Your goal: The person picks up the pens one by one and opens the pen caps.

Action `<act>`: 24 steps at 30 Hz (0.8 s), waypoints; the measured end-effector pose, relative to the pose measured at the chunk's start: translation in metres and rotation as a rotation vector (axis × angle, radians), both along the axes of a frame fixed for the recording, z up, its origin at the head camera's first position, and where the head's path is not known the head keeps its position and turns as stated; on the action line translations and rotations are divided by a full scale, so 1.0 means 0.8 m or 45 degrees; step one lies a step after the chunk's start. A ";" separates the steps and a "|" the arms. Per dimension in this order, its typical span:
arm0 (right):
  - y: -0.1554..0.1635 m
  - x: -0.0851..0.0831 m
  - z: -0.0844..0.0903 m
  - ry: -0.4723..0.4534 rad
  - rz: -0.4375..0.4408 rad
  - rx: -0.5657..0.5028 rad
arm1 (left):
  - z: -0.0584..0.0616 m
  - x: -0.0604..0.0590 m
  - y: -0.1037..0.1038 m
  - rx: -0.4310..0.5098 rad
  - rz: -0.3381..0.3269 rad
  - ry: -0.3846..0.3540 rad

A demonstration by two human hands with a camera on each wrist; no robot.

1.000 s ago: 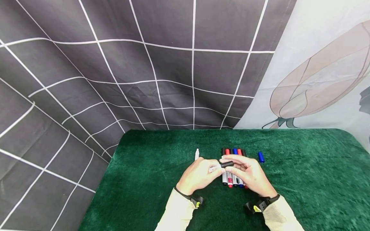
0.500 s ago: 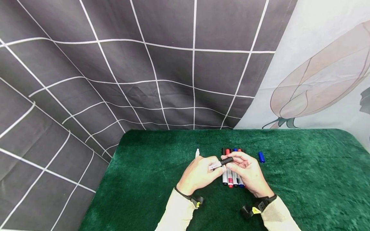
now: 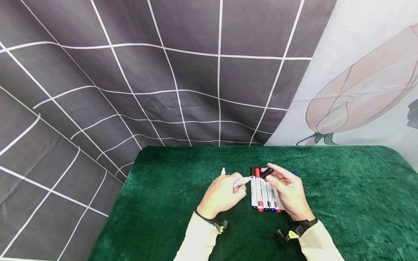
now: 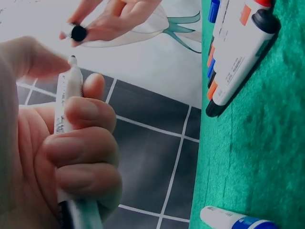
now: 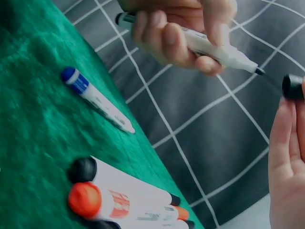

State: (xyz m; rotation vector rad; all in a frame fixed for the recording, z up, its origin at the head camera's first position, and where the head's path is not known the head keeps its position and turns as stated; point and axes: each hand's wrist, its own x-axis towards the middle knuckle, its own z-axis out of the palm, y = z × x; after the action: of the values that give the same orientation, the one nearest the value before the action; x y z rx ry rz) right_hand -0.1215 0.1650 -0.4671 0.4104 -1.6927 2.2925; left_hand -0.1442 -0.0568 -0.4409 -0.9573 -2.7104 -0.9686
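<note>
My left hand (image 3: 219,197) grips an uncapped whiteboard marker (image 3: 242,181), its fingers curled round the white barrel. The dark nib points toward my right hand, and a black plug shows at the other end in the right wrist view. My right hand (image 3: 290,191) pinches a black marker cap (image 3: 267,173) between thumb and fingertips. The cap is apart from the marker, its round end facing the left wrist camera. A row of capped markers (image 3: 259,195) in black, red and blue lies side by side beneath, partly hidden by my right hand.
Left of the row, a blue marker (image 5: 102,106) lies without its cap on the green cloth (image 3: 156,203), mostly behind my left hand in the head view. A loose blue cap (image 3: 295,173) lies beyond my right hand. A gridded dark curtain (image 3: 196,79) hangs behind the table.
The black cap has come off the marker. My right hand has moved up and right with the cap, while my left hand has turned the marker slightly and stays near its place.
</note>
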 end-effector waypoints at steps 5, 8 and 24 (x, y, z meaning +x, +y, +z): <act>0.009 -0.004 0.005 -0.069 -0.197 0.056 | 0.002 -0.001 -0.006 -0.011 0.088 -0.008; 0.013 -0.005 0.007 -0.103 -0.273 0.053 | 0.003 -0.002 -0.010 -0.007 0.130 0.042; 0.023 -0.007 0.011 -0.086 -0.787 0.171 | -0.005 -0.016 -0.032 0.095 0.432 0.235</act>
State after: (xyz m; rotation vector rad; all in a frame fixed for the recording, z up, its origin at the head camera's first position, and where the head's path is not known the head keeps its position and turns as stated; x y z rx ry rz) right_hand -0.1275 0.1830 -0.4586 -0.1575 -1.7034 1.7636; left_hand -0.1572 -0.0826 -0.4448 -0.5200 -2.5473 -0.8597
